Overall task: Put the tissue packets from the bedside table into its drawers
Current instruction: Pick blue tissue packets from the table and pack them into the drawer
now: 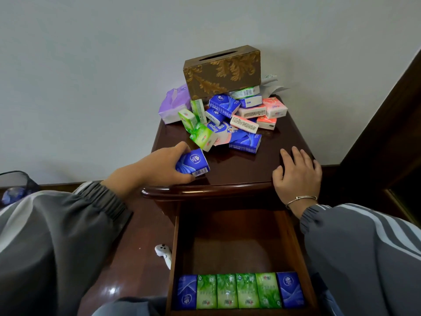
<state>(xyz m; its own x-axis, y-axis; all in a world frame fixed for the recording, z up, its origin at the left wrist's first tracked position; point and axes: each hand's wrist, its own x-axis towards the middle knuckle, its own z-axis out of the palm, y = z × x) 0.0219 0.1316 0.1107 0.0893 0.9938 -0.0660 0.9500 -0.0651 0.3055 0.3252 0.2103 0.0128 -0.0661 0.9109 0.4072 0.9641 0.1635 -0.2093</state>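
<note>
A plain pale grey wall (pixel 91 65) fills the far side, evenly lit. Dark glossy wooden flooring (pixel 127 258) reflects light at near left. A dark wooden panel (pixel 391 124) rises at right. A dark mesh bin (pixel 18 181) sits far left.

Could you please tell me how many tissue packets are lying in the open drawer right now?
6, in one row along the open drawer's near end: blue, green, green, green, green, blue.
</note>
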